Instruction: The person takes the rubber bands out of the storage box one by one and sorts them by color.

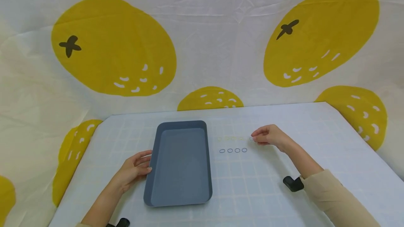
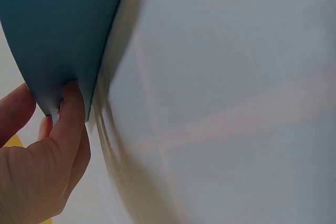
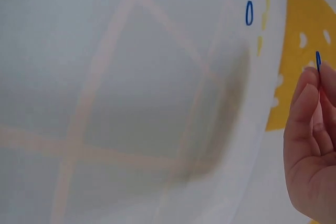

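A dark blue-grey rectangular tray [image 1: 153,188] lies on the table, its inside bare. My left hand [image 1: 136,169] is at the tray's left edge, thumb on one side of the rim and fingers on the other. In the left wrist view that hand [image 2: 50,153] grips the tray's wall [image 2: 58,35]. Farther right, my right hand [image 1: 269,136] pinches a small thin blue ring [image 3: 318,59] between thumb and fingertips, just above the table. To its left, several yellow rings [image 1: 241,138] form a row, with several blue rings [image 1: 244,150] lined up in front of them.
A pale cloth with a faint grid covers the table [image 1: 252,188]. Behind it hangs a white curtain [image 1: 214,52] printed with big yellow fruits. A black wrist mount [image 1: 293,184] sticks out from the right sleeve [image 1: 334,192].
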{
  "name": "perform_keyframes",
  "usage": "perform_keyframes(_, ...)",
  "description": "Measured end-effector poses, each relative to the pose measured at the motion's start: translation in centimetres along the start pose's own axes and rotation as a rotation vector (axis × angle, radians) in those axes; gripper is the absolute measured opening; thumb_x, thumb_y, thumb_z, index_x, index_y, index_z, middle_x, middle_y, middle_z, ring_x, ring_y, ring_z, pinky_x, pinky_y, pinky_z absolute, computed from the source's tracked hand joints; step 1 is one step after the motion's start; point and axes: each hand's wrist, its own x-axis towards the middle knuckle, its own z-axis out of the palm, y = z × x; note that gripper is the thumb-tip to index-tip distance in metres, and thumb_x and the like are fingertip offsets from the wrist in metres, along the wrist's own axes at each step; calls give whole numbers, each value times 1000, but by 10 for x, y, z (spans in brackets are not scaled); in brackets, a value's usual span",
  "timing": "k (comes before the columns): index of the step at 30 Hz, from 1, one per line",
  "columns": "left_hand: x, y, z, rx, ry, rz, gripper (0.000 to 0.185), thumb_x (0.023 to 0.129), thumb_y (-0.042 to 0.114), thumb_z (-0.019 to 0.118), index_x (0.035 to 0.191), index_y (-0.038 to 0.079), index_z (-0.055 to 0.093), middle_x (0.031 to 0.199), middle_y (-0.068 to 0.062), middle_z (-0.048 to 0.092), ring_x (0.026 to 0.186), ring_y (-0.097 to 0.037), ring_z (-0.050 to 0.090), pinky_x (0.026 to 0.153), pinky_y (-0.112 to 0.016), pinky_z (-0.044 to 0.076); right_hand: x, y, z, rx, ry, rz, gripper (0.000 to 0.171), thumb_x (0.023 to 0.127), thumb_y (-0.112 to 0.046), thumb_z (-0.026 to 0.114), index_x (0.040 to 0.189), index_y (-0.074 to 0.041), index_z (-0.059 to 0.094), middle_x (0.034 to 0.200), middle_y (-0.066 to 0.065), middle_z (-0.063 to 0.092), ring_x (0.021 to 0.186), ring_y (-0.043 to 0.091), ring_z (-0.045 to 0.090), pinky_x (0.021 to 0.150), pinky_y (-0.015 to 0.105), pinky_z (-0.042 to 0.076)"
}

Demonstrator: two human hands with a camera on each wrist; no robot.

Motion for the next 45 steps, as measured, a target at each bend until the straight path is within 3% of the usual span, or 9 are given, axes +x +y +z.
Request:
perform_keyframes(17, -1, 1, 0, 5, -2, 0, 67, 83, -8, 60, 142, -3, 29, 140, -30, 33, 122, -31, 44, 78, -30, 50, 5, 28, 17, 4, 67, 87, 21, 83, -6, 68, 98, 8, 65, 80, 6, 68, 68, 11, 61, 62, 25, 52)
perform_keyframes(45, -1, 0, 1, -7, 13, 3, 66, 83, -8, 60, 142, -3, 30, 140, -30, 33, 122, -32, 43, 78, -30, 50, 5, 24, 23, -139, 62, 88, 17, 80, -9, 72, 91, 3, 69, 71, 1, 63, 61, 14, 55, 56, 28, 45)
